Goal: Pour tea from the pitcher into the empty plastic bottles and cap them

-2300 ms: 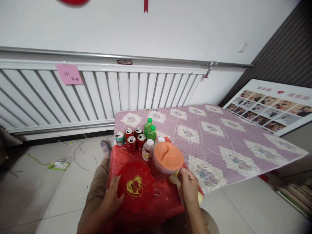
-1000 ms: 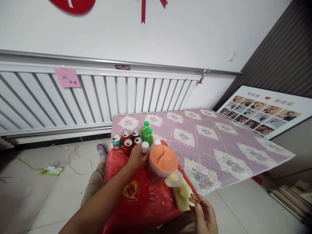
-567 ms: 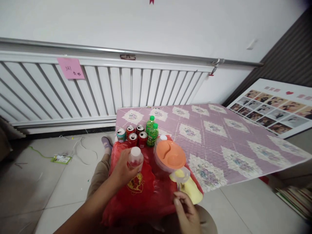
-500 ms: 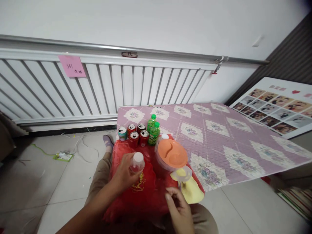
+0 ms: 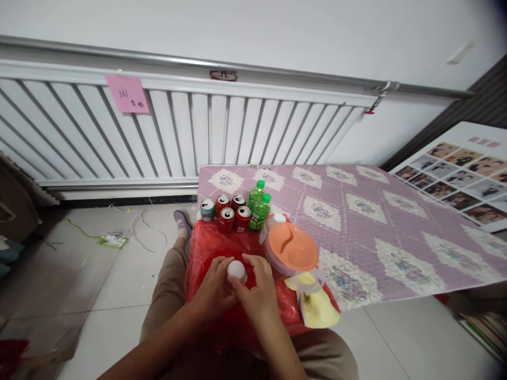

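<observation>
A clear plastic bottle with a white cap [image 5: 236,270] stands between my two hands over the red plastic covering [image 5: 277,301]. My left hand [image 5: 214,287] is wrapped round the bottle's body, which is mostly hidden by the fingers. On the other side, my right hand [image 5: 259,287] closes on the bottle at its top, the thumb against the cap. Just beyond are several opened drink cans [image 5: 227,217] and two green bottles [image 5: 260,211] with green caps. To the right sits an orange divided bowl [image 5: 295,247], with another white-capped bottle [image 5: 279,218] partly behind it.
A yellow cloth-like piece [image 5: 319,309] lies at the red covering's right edge. Purple patterned fabric [image 5: 348,237] spreads to the right. A white radiator [image 5: 237,126] lines the wall. On the floor at left are a power strip [image 5: 113,241] and loose cables.
My right hand has moved left and up from beside the yellow piece onto the bottle. My left hand still holds the bottle, now slightly lower. The view has shifted a little.
</observation>
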Demonstrator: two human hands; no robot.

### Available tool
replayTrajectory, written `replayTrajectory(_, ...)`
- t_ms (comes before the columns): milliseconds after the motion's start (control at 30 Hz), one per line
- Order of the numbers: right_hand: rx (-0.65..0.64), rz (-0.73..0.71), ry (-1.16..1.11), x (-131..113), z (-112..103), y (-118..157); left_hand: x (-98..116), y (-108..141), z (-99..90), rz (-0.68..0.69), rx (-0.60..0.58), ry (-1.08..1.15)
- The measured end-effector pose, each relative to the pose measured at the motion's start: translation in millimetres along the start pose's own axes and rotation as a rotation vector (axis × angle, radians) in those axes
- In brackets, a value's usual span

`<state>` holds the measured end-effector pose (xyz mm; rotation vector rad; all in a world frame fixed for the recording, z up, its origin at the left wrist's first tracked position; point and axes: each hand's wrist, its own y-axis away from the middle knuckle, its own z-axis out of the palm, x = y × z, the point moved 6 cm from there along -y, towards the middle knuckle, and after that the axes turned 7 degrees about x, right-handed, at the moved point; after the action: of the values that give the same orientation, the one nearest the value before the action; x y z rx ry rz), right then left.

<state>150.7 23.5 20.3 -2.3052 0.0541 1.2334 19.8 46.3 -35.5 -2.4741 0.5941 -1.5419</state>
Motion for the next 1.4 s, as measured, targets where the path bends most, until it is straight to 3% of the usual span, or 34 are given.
replayTrajectory(333, 0.033, -0.124, 0.011, -3, 11, 5, -2, 1, 0.7, 0.034, 0.002, 0.019)
replayTrajectory(1133, 0.031, -0.05, -0.028, 0, 15, 7, -9, -1, 5.1, 0.079, -0.005, 0.0)
replayTrajectory(1400, 0.065, -0.091, -0.048, -10, -4, 9, -7, 4, 0.6, 0.057, 0.02, -0.034)
